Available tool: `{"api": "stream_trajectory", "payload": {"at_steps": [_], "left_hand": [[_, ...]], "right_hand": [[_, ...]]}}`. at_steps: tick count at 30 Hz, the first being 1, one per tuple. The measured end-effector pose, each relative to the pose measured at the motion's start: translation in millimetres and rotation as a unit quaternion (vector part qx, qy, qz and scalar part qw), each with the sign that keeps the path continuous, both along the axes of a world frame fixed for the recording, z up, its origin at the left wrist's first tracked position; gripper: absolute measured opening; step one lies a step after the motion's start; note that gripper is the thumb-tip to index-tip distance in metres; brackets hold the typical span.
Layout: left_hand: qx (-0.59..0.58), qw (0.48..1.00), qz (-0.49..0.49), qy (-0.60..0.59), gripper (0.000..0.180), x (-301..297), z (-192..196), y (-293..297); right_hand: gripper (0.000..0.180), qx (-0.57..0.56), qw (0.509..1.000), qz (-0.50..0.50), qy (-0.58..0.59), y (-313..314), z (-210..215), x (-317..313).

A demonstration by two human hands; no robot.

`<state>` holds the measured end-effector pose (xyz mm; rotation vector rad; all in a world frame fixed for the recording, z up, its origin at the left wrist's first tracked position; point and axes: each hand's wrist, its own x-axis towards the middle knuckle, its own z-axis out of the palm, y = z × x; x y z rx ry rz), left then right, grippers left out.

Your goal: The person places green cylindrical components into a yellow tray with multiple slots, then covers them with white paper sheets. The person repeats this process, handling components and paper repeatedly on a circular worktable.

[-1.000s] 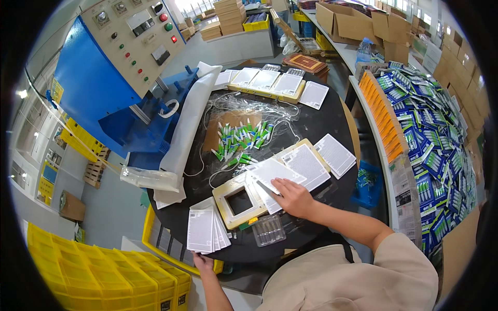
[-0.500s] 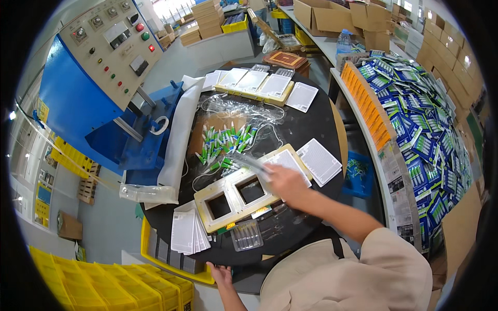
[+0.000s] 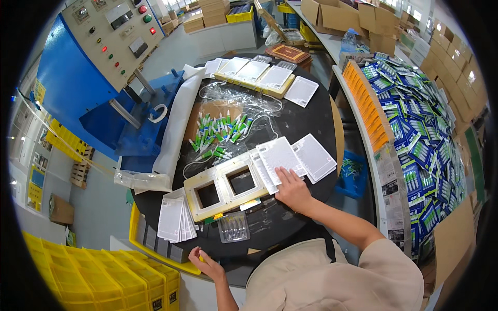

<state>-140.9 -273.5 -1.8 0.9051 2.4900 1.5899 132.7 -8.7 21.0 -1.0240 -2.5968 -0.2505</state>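
Observation:
Just off the round black table's (image 3: 259, 233) near edge, my left hand (image 3: 208, 266) is open and empty, fingers loosely bent, beside a yellow tray (image 3: 187, 268). My right hand (image 3: 293, 191) lies with its fingers stretched over the lower right part of a white printed card (image 3: 280, 158). This card rests aslant on another card (image 3: 264, 172) at the right end of a pale yellow frame (image 3: 220, 189). Two square openings show in the frame. A clear blister tray (image 3: 233, 227) sits at its near side, and fanned white cards (image 3: 176, 217) lie to its left.
Green and white tubes (image 3: 220, 128) are heaped mid-table. Behind them a second frame (image 3: 254, 87) carries cards. More cards (image 3: 315, 157) lie at the right. A blue press (image 3: 135, 119) stands left, yellow crates (image 3: 93, 277) lower left, and piled blister packs (image 3: 415, 129) on the right-hand bench.
My right hand has come back right and down from above the tubes, where it held a blurred flat thing, onto the card. My left hand has moved slightly left and up from the table's edge.

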Motion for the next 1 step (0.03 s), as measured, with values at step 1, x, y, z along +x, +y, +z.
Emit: {"api": "stream_trajectory", "payload": {"at_steps": [1], "left_hand": [[-0.014, 1.000, -0.011, 0.004, 0.027, -0.6, 8.6, 3.8]], "right_hand": [[0.043, -0.016, 0.997, -0.012, 0.079, 2.8, 6.8, 4.1]]}}
